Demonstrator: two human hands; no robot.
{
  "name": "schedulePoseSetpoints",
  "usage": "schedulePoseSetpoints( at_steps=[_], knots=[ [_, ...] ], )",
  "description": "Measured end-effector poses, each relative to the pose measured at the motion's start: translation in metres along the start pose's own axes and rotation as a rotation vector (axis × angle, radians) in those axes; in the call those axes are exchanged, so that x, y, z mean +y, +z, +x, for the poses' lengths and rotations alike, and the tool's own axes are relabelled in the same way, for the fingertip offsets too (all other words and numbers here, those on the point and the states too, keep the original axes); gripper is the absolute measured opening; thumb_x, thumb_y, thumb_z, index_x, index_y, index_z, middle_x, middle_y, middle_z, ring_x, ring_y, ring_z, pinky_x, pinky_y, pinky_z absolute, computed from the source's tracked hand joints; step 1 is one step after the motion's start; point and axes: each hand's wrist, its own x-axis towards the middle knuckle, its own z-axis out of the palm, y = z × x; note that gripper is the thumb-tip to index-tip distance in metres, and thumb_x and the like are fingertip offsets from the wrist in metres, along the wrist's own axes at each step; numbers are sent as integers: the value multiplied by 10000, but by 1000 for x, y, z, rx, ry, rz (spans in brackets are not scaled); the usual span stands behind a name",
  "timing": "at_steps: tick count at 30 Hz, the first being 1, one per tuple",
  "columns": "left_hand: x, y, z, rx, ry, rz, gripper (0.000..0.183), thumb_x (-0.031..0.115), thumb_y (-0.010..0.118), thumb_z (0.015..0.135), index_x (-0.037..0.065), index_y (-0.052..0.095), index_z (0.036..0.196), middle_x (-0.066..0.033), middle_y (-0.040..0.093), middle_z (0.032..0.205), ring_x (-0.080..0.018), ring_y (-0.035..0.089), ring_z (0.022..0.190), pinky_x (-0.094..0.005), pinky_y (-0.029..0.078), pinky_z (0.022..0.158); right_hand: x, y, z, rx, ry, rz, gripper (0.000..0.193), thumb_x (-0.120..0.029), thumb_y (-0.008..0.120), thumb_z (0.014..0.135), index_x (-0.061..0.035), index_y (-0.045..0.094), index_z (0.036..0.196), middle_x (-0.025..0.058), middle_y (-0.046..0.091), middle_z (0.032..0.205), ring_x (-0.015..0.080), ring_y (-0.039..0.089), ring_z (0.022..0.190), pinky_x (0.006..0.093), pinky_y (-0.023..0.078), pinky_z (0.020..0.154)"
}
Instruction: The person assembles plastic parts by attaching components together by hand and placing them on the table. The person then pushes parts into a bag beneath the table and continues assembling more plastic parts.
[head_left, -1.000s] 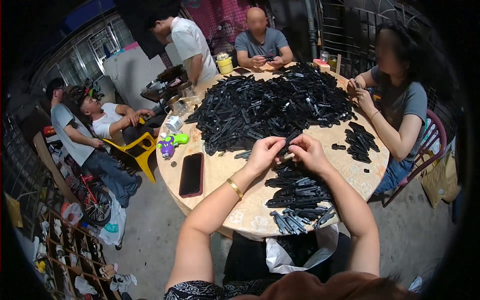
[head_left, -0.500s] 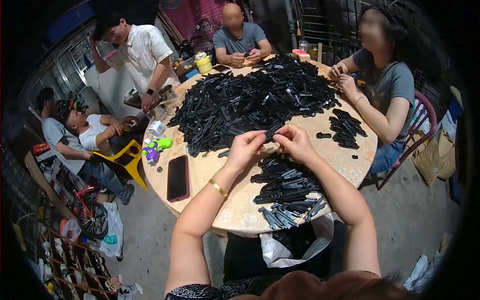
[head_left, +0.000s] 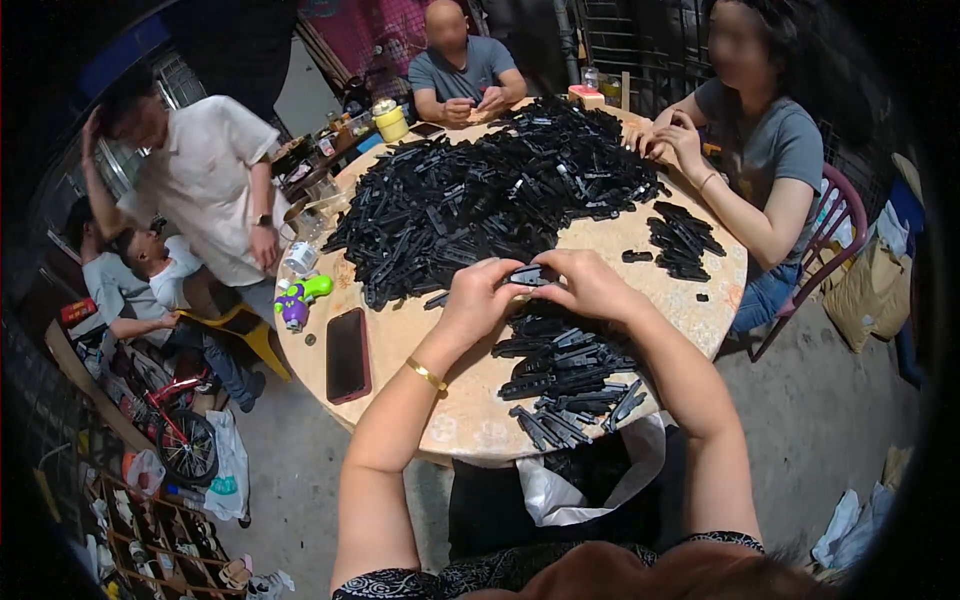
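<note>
Left arm (head_left: 388, 440) and right arm (head_left: 690, 405) reach inward, bent; left hand (head_left: 480, 297) and right hand (head_left: 590, 286) near each other, pinching.

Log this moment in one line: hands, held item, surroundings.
left hand: pinching black piece | right hand: pinching same piece | beyond: large black heap | nearer: smaller black pile | left: red-cased phone

Round table (head_left: 410, 330) with a pale, patterned top. A large heap of black plastic parts (head_left: 470, 190) spreads from the centre toward the far side; a smaller front pile (head_left: 565, 362) and right-hand pile (head_left: 685, 243) accompany it. Left side: phone (head_left: 348, 355), green-and-purple toy (head_left: 292, 308), clear jar (head_left: 299, 257); farther back, yellow pot (head_left: 389, 124).
</note>
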Motion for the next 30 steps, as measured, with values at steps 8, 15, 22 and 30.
schedulePoseSetpoints(
  at_steps=[8,15,22,30],
  knots=[
    [2,-5,2,-14,93,22,253,74,698,706,-9,631,936,-127,638,828,-226,627,707,-285,502,630,1,2,-3,92,-42,-28,232,-177,666,740,-31,617,913,144,614,708,314,607,658,385,473,591],
    [2,1,3,-60,-121,-260,204,81,665,738,-10,634,918,-136,638,824,-230,627,717,-301,488,653,3,1,-4,80,-89,-157,238,-159,669,749,-19,629,937,150,629,753,300,611,659,351,483,598],
    [-23,8,-1,13,-300,-255,212,98,638,792,-21,627,967,-66,655,791,-100,602,689,-229,478,610,22,-7,4,64,236,364,331,-184,592,847,-9,558,1126,78,644,909,129,602,798,269,484,717],
    [-13,25,-17,-297,-459,-399,312,201,551,873,-31,512,1077,-150,592,1034,-203,564,943,-297,434,830,1,-52,-43,-182,249,259,467,-363,609,810,16,579,1080,130,611,1033,230,581,972,330,440,852]
  ],
)
